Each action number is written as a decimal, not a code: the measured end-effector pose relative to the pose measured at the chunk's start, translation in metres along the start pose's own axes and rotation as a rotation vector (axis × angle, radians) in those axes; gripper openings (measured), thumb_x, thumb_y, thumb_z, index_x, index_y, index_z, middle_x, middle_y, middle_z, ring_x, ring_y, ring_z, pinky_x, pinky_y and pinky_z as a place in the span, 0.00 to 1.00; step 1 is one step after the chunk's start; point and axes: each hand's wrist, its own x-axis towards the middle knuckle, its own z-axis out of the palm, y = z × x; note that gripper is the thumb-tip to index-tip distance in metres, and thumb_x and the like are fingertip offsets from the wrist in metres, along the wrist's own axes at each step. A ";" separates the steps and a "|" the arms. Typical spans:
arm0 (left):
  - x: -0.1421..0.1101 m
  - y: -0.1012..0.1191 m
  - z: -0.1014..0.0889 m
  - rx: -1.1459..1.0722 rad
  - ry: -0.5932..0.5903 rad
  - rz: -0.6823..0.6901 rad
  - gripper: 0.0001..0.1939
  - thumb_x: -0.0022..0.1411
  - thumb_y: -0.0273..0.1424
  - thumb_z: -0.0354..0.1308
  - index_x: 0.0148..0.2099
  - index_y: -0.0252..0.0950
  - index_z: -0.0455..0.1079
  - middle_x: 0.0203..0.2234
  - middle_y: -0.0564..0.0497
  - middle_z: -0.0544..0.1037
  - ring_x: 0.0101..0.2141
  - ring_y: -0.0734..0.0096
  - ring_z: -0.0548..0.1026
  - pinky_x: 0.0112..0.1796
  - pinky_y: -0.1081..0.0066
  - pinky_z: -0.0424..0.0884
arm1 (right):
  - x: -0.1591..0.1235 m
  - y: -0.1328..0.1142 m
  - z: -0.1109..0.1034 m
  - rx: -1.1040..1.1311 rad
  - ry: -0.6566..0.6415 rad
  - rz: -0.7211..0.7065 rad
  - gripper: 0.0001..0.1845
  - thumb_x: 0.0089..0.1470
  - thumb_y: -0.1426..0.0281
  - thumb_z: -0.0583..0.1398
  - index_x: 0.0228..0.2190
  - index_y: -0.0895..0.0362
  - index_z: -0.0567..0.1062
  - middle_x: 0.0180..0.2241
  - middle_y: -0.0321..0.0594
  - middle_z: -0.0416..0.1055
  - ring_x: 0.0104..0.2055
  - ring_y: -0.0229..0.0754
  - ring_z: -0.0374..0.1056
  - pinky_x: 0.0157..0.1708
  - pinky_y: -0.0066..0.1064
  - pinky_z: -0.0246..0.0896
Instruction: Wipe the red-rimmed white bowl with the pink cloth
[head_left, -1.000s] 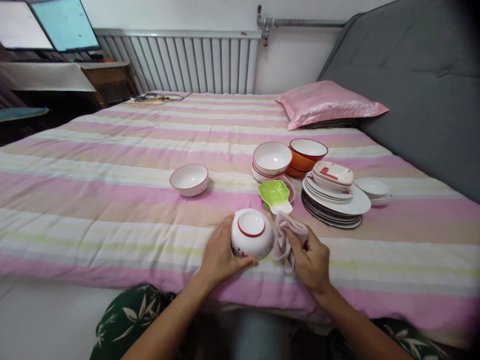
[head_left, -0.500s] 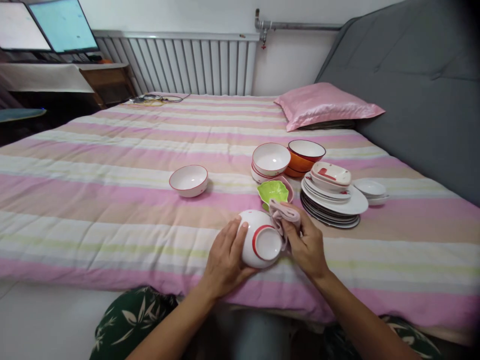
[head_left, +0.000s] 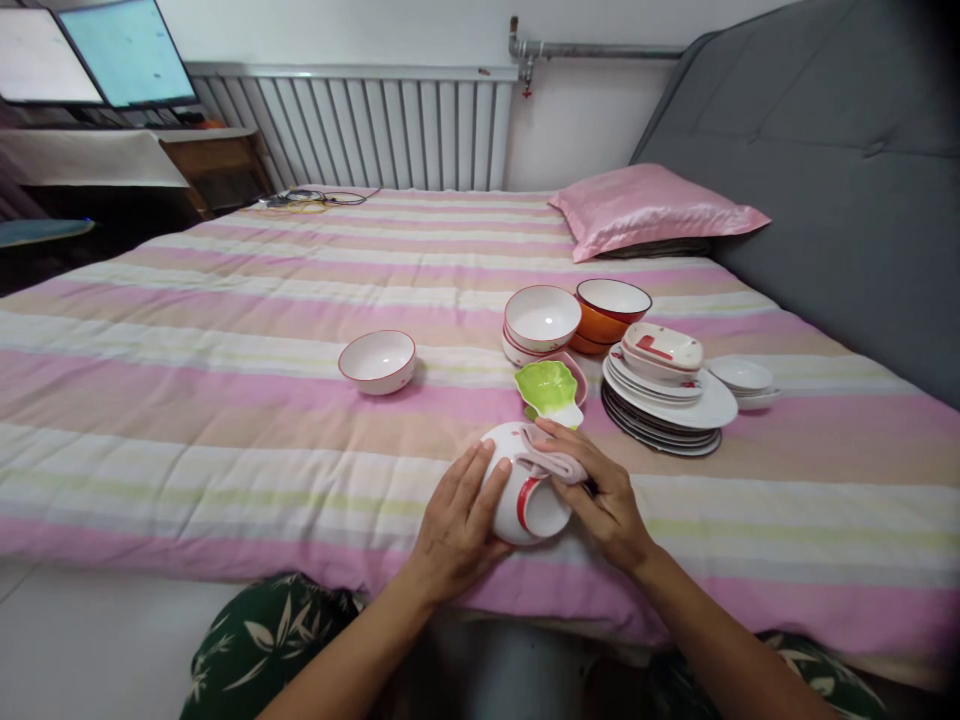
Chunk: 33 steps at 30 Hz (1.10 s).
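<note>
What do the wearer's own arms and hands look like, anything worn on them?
Left hand and right hand are both bare: no gloves, and no rings or watch visible. No sleeves show on the forearms. Below them, dark green clothing with a pale leaf print covers the legs.

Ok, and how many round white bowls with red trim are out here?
4 visible: the held bowl in the left hand, the lone bowl on the striped sheet, and two in the white stack beside the orange bowls. More may be nested in that stack.
</note>
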 end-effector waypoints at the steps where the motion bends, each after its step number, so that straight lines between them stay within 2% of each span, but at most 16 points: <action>1: 0.000 -0.001 0.000 -0.008 -0.007 -0.017 0.44 0.57 0.42 0.57 0.66 0.32 0.40 0.61 0.32 0.55 0.61 0.46 0.54 0.55 0.51 0.61 | -0.001 0.001 0.002 0.028 0.023 0.052 0.18 0.56 0.68 0.55 0.48 0.54 0.71 0.56 0.45 0.63 0.58 0.49 0.59 0.57 0.46 0.55; 5: 0.000 -0.002 0.000 -0.032 -0.004 -0.079 0.47 0.55 0.45 0.59 0.66 0.31 0.39 0.60 0.31 0.56 0.60 0.46 0.55 0.56 0.51 0.60 | -0.007 0.003 0.012 0.058 0.161 0.219 0.18 0.56 0.66 0.55 0.47 0.55 0.72 0.52 0.43 0.69 0.54 0.48 0.64 0.53 0.42 0.61; 9: 0.000 -0.003 0.000 -0.055 -0.012 -0.146 0.48 0.53 0.47 0.60 0.66 0.30 0.41 0.59 0.31 0.57 0.60 0.47 0.56 0.56 0.52 0.61 | -0.016 0.003 0.017 -0.090 0.273 0.323 0.17 0.55 0.65 0.55 0.45 0.56 0.74 0.40 0.40 0.76 0.41 0.45 0.72 0.43 0.36 0.68; 12: -0.002 -0.004 0.002 -0.053 -0.008 -0.166 0.49 0.52 0.47 0.61 0.65 0.28 0.43 0.59 0.30 0.58 0.60 0.47 0.57 0.55 0.53 0.61 | -0.021 0.004 0.018 -0.199 0.348 0.340 0.15 0.53 0.66 0.57 0.40 0.57 0.77 0.35 0.38 0.78 0.35 0.42 0.73 0.38 0.31 0.68; 15: -0.002 -0.004 0.002 -0.027 0.012 -0.150 0.48 0.52 0.47 0.61 0.65 0.27 0.44 0.58 0.30 0.59 0.59 0.47 0.58 0.55 0.53 0.62 | -0.021 0.005 0.018 -0.203 0.356 0.369 0.15 0.53 0.66 0.57 0.41 0.56 0.76 0.34 0.38 0.78 0.34 0.42 0.73 0.38 0.30 0.67; 17: -0.001 -0.004 0.001 0.003 0.029 -0.123 0.48 0.52 0.47 0.60 0.65 0.26 0.44 0.58 0.29 0.60 0.59 0.46 0.58 0.55 0.53 0.62 | -0.018 0.004 0.017 -0.156 0.325 0.377 0.16 0.55 0.65 0.55 0.43 0.56 0.75 0.37 0.39 0.77 0.38 0.43 0.73 0.40 0.32 0.67; 20: 0.001 -0.003 0.000 0.045 0.062 -0.048 0.48 0.52 0.48 0.60 0.65 0.25 0.46 0.57 0.28 0.61 0.59 0.45 0.59 0.54 0.52 0.62 | -0.011 0.001 0.014 -0.079 0.273 0.339 0.17 0.56 0.65 0.54 0.46 0.54 0.73 0.43 0.39 0.75 0.45 0.45 0.71 0.46 0.35 0.65; 24: 0.001 -0.003 0.002 0.026 0.105 0.049 0.47 0.54 0.46 0.60 0.65 0.26 0.44 0.58 0.28 0.60 0.59 0.44 0.57 0.54 0.51 0.62 | -0.002 -0.006 0.008 -0.071 0.185 0.236 0.18 0.56 0.68 0.54 0.48 0.53 0.71 0.47 0.40 0.73 0.49 0.45 0.68 0.50 0.37 0.63; 29: 0.001 -0.003 0.005 -0.058 0.149 0.099 0.46 0.57 0.42 0.58 0.67 0.27 0.36 0.59 0.28 0.57 0.60 0.45 0.55 0.52 0.49 0.63 | 0.008 -0.016 0.004 -0.197 0.071 0.008 0.19 0.54 0.73 0.54 0.48 0.54 0.70 0.50 0.42 0.70 0.54 0.46 0.64 0.55 0.41 0.58; 33: 0.000 -0.003 0.005 -0.090 0.137 0.106 0.45 0.58 0.37 0.58 0.67 0.28 0.35 0.59 0.29 0.56 0.60 0.45 0.55 0.52 0.48 0.64 | 0.013 -0.026 0.008 -0.327 -0.003 -0.179 0.21 0.51 0.75 0.54 0.48 0.56 0.70 0.51 0.45 0.68 0.55 0.48 0.62 0.56 0.45 0.56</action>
